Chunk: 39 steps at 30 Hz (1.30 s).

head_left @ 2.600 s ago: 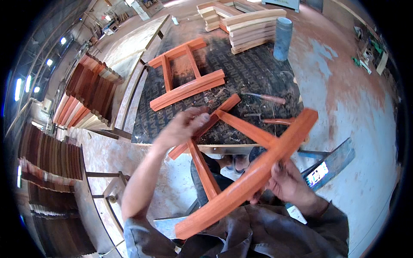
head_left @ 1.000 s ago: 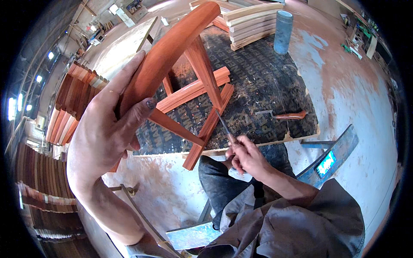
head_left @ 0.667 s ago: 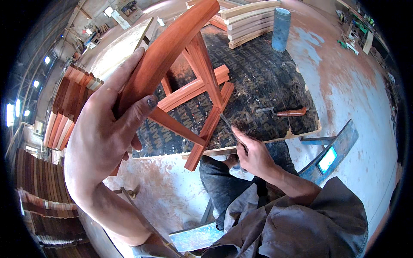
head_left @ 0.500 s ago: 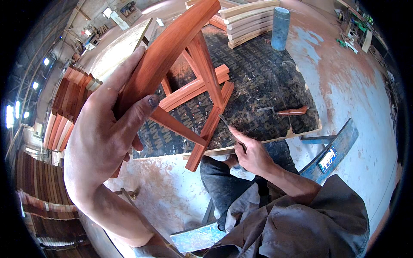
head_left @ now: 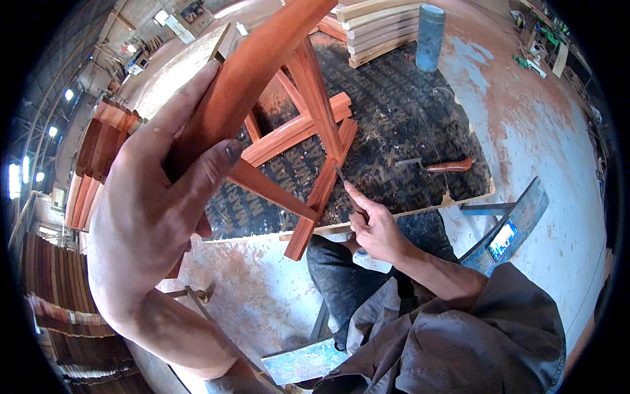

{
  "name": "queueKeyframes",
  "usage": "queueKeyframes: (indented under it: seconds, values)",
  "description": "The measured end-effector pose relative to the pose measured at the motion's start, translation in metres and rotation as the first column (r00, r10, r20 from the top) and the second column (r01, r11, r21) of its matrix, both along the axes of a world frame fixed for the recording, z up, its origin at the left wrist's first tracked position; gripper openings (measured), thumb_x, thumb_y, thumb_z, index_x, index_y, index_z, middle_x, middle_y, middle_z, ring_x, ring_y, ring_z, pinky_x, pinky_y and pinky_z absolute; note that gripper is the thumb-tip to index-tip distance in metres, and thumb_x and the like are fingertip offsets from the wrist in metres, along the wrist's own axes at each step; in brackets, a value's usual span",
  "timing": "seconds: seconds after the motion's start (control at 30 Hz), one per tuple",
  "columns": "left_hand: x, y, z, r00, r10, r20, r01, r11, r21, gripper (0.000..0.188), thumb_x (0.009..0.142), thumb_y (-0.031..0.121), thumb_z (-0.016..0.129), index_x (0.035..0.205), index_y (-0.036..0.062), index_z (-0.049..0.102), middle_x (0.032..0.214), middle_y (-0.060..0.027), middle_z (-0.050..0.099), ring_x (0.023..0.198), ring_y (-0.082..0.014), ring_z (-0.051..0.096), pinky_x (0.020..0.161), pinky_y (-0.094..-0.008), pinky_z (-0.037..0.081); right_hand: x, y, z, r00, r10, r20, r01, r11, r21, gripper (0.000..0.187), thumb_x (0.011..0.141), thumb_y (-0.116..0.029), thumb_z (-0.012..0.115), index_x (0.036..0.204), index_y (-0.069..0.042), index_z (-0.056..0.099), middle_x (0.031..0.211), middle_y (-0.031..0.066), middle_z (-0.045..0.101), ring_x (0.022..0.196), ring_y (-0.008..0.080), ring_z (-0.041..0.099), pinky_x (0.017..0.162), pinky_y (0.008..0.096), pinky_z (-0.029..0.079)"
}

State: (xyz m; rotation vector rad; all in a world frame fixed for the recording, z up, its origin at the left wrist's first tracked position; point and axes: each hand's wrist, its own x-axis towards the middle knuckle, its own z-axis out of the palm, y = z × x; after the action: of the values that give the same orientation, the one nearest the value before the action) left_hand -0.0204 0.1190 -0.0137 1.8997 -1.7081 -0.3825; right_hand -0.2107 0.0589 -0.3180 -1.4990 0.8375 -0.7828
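Note:
My left hand [head_left: 144, 197] is wrapped round the thick curved rail of a reddish-brown wooden frame [head_left: 256, 69], tilted up close to me. Thin slats of this frame reach down to a flat crosspiece [head_left: 321, 187] at its lower end. My right hand [head_left: 380, 230] is closed round a thin dark blade-like tool [head_left: 339, 173], index finger stretched along it. The tool's tip is at the joint where a slat meets the crosspiece. Most of the tool is hidden in the fingers, so its exact kind does not show.
Under the frame lies a dark printed board tabletop [head_left: 407, 125]. On it are a red-handled tool [head_left: 449, 165], a blue cylinder [head_left: 430, 39] and stacked pale curved slats [head_left: 384, 33]. Stacks of brown wooden parts [head_left: 62, 276] stand left. A phone [head_left: 503, 240] rests on a blue bench [head_left: 525, 213] at right.
The frame's upper rail and my left hand have shifted slightly left. My right hand has moved a little upward, with the tool's tip still at the joint.

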Motion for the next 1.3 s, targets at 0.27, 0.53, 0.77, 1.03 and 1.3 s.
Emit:
queueKeyframes:
  seconds: [0.27,0.53,0.77,1.03,1.3]
  values:
    - [0.009,-0.005,-0.001,0.995,-0.103,-0.013,0.103,0.995,-0.014,0.069,0.095,0.014,0.075,0.157,0.0059,0.045,0.129,-0.0189,0.069,0.109,-0.0187,0.070,0.098,-0.0348,0.055,0.012,-0.009,-0.009,0.997,-0.011,0.073,0.010,1.000,0.026,0.076,0.092,0.018,0.046,0.164,-0.002,0.028,0.084,-0.0070,0.037,0.070,0.0039,0.034,0.061,0.0178,0.034]
    - [0.006,-0.004,0.006,0.998,-0.065,0.012,0.065,0.998,0.021,0.067,0.098,0.011,0.072,0.157,0.0022,0.043,0.133,-0.0188,0.066,0.110,-0.0202,0.069,0.098,-0.0347,0.055,0.027,0.018,-0.023,0.993,-0.040,0.115,0.035,0.998,0.048,0.082,0.093,0.015,0.052,0.166,-0.010,0.025,0.075,-0.0062,0.040,0.055,0.0042,0.039,0.045,0.0230,0.036]
    - [-0.014,-0.002,0.011,1.000,0.019,-0.018,-0.017,0.995,0.103,0.066,0.099,0.010,0.071,0.159,0.0063,0.042,0.110,-0.0114,0.073,0.078,-0.0104,0.066,0.064,-0.0241,0.054,0.009,0.028,0.027,0.998,0.048,0.031,-0.053,0.974,0.219,0.087,0.091,0.016,0.047,0.168,-0.016,0.019,0.069,-0.0043,0.041,0.048,0.0095,0.052,0.041,0.0290,0.049]
    - [-0.024,0.002,0.011,0.999,-0.028,0.034,0.025,0.997,0.076,0.068,0.098,0.008,0.070,0.160,0.0087,0.040,0.097,-0.0088,0.072,0.057,-0.0072,0.056,0.050,-0.0259,0.048,0.005,-0.013,-0.018,0.975,0.068,-0.212,-0.095,0.988,-0.123,0.073,0.096,0.004,0.052,0.163,-0.019,0.037,0.083,0.0087,0.065,0.075,0.0087,0.058,0.069,0.0256,0.047]
    - [-0.020,-0.001,0.017,0.999,0.047,0.006,-0.047,0.989,0.141,0.068,0.098,0.010,0.069,0.160,0.0086,0.040,0.093,-0.0103,0.072,0.054,-0.0111,0.060,0.054,-0.0298,0.052,-0.009,-0.041,0.004,0.950,0.055,-0.307,-0.114,0.977,-0.178,0.076,0.092,0.002,0.059,0.162,-0.020,0.039,0.074,0.0065,0.051,0.068,0.0135,0.052,0.068,0.0293,0.049]
